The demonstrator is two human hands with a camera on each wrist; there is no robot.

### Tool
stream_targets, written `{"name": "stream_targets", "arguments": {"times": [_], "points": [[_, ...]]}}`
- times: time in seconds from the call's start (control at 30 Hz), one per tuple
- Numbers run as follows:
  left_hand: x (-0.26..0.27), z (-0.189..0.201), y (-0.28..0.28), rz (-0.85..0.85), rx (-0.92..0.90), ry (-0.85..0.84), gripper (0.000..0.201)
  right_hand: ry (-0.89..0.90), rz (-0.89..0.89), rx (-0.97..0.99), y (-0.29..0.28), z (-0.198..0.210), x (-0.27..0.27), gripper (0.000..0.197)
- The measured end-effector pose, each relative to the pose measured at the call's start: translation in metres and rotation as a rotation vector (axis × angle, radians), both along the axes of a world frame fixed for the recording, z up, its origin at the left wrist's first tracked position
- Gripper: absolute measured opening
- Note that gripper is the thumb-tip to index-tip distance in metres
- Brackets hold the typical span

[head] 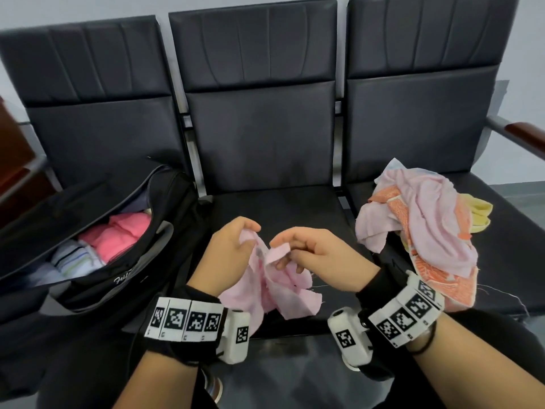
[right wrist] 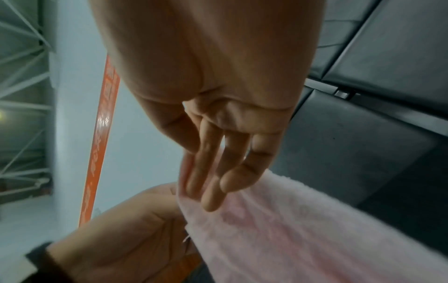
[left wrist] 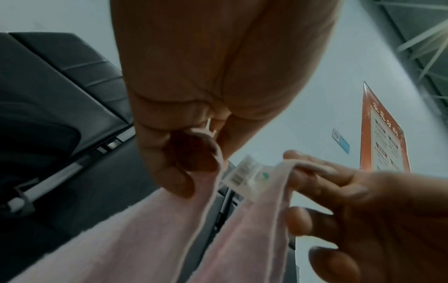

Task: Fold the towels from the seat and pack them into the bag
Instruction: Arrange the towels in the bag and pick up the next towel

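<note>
Hands gripped pink towel [head: 272, 283] over middle seat [head: 295, 208]: left hand [head: 228, 249] pinched one edge, right hand [head: 317, 253] other; open bag [head: 97, 240] on left seat; towel pile [head: 418, 231] on right seat; tag [left wrist: 243, 175] between hands

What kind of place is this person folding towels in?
Probably a public waiting area: a row of joined black seats with a wooden armrest, a plain wall with an orange notice, and metal roof trusses overhead.

bag [head: 97, 240] on left seat, folded towels [head: 118, 234] in it | I hold towel [head: 277, 278] over middle seat [head: 295, 202] | towel pile [head: 418, 228] on right seat
</note>
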State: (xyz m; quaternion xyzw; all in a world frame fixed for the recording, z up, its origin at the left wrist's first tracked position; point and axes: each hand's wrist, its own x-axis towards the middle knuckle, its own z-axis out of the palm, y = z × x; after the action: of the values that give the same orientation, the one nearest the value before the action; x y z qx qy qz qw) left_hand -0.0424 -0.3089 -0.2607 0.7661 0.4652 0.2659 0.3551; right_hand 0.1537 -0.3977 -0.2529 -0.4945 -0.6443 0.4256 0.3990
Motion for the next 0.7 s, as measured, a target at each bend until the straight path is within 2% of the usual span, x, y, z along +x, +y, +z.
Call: {"name": "stream_targets", "arguments": {"times": [0.1, 0.27, 0.43, 0.57, 0.7], "points": [[-0.001, -0.003, -0.006, 0.043, 0.024, -0.09, 0.032, -0.145, -0.033, 0.07, 0.004, -0.005, -0.008, 0.016], [-0.003, -0.002, -0.015, 0.017, 0.047, -0.219, 0.019, -0.321, -0.161, 0.298, 0.012, -0.009, -0.019, 0.009], [-0.004, -0.002, -0.017, -0.021, -0.019, -0.262, 0.015, -0.295, -0.149, 0.371, 0.015, -0.009, -0.027, 0.01], [-0.003, -0.001, -0.02, -0.003, -0.081, -0.339, 0.009, -0.244, -0.223, 0.319, 0.016, -0.01, -0.03, 0.005], [-0.004, -0.002, -0.022, -0.031, -0.115, -0.346, 0.009, -0.3, -0.278, 0.3, 0.017, -0.012, -0.032, 0.01]]}}
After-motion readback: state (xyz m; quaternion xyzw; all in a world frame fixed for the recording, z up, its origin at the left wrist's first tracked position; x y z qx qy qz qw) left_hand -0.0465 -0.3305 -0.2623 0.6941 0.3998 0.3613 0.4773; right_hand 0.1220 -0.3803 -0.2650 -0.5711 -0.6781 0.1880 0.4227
